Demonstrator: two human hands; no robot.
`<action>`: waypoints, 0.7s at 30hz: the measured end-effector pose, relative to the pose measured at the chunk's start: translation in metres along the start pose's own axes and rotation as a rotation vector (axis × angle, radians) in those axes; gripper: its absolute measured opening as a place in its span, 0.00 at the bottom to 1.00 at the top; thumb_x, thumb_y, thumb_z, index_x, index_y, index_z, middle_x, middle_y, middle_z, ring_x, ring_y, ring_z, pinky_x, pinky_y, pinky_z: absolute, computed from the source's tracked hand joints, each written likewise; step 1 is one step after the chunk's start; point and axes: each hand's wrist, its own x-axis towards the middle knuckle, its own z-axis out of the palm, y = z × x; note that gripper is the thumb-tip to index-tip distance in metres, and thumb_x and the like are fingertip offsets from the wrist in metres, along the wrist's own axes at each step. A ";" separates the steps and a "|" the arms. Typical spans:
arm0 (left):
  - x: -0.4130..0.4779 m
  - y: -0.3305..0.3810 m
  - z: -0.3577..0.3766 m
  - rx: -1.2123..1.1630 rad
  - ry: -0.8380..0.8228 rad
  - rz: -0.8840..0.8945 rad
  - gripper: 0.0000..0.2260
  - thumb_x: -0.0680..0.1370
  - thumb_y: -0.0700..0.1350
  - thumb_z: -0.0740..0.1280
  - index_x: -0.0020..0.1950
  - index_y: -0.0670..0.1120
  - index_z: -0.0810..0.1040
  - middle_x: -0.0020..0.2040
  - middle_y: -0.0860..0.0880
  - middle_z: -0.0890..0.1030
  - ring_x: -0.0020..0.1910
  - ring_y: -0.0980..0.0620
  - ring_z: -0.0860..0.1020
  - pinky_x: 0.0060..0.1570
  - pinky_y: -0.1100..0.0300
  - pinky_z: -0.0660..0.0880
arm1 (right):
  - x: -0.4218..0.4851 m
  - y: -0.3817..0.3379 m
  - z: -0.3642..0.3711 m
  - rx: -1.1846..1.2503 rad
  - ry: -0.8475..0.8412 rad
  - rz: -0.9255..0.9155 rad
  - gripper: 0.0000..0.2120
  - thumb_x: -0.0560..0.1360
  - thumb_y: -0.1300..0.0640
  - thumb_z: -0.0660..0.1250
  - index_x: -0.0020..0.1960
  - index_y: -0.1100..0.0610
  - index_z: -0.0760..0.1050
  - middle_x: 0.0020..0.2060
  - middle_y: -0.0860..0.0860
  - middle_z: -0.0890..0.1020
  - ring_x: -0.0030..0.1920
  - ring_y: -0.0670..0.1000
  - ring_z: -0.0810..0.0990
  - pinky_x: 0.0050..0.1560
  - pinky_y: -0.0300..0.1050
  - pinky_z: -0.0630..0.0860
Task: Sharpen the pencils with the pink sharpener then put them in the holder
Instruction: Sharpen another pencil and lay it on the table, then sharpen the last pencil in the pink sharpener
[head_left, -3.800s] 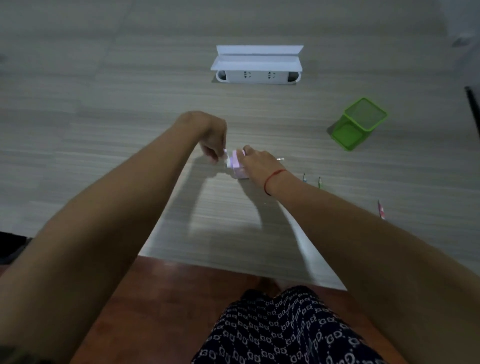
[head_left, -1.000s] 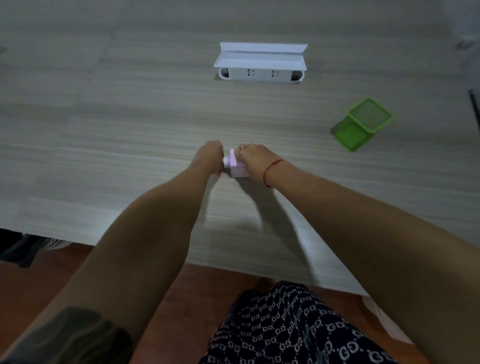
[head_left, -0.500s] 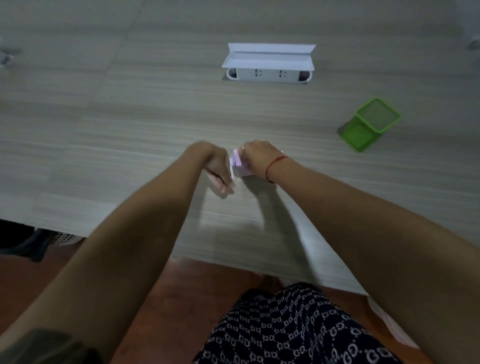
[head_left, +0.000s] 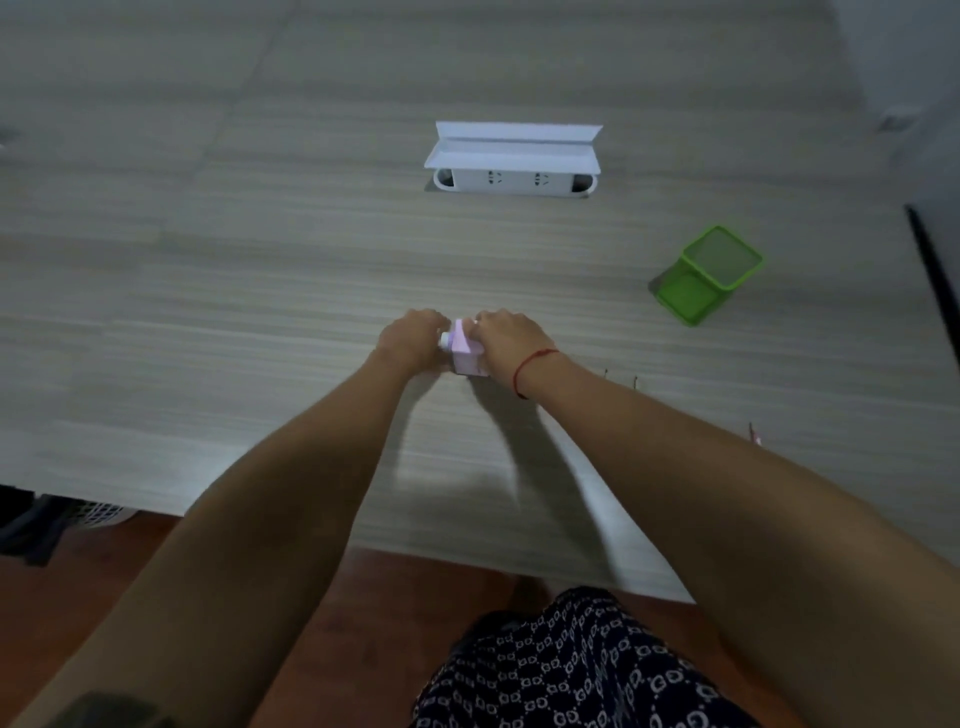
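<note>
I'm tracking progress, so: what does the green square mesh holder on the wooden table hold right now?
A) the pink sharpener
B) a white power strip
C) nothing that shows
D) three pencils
C: no pencil rises from the open top of the green square mesh holder, and the left hand and right hand are both at the pink box-shaped sharpener, apart from it.

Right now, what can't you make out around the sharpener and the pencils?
Head view only:
- Any pencil in the pink sharpener: hidden by the right hand holding it.
- Left hand grip: fingers hidden behind its back, blurred.
- Pencils: only tips show past the right forearm.
</note>
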 end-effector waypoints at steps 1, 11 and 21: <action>0.000 -0.001 -0.002 0.005 -0.026 0.040 0.29 0.66 0.46 0.75 0.66 0.47 0.74 0.65 0.43 0.77 0.64 0.44 0.76 0.61 0.52 0.74 | 0.002 0.001 0.004 0.008 0.016 0.011 0.18 0.76 0.54 0.62 0.64 0.59 0.73 0.60 0.61 0.78 0.60 0.62 0.77 0.56 0.48 0.73; -0.021 0.031 -0.002 -0.028 -0.091 0.226 0.20 0.62 0.44 0.79 0.51 0.43 0.82 0.51 0.44 0.82 0.51 0.44 0.79 0.47 0.56 0.75 | -0.014 0.037 0.023 0.056 0.018 0.152 0.13 0.76 0.58 0.62 0.60 0.59 0.75 0.57 0.59 0.80 0.56 0.61 0.79 0.53 0.47 0.75; -0.030 0.049 0.005 -0.025 -0.036 0.291 0.20 0.61 0.44 0.79 0.51 0.45 0.82 0.51 0.44 0.83 0.50 0.44 0.79 0.46 0.59 0.73 | -0.038 0.050 0.024 -0.222 0.021 0.111 0.15 0.80 0.61 0.55 0.62 0.61 0.75 0.60 0.60 0.78 0.61 0.61 0.77 0.58 0.51 0.73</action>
